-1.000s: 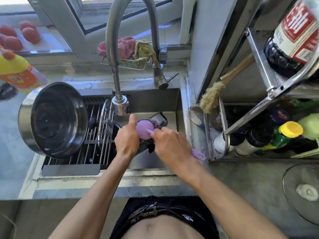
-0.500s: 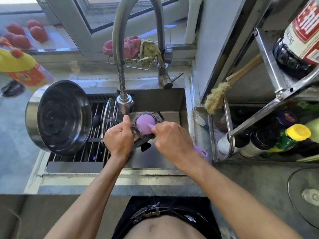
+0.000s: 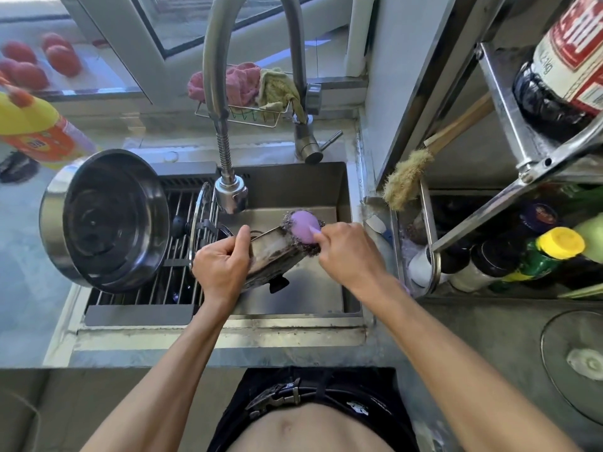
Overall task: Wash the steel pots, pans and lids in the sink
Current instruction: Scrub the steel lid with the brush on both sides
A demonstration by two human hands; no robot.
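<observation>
Left hand (image 3: 219,268) grasps the small pan (image 3: 273,256) over the sink (image 3: 303,177); right hand (image 3: 350,256) (at 3 o'clock) clenches the purple scrubber (image 3: 302,225) against its rim.

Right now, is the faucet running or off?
Off, as far as visible: no stream falls from the faucet's spray head above the sink.
</observation>
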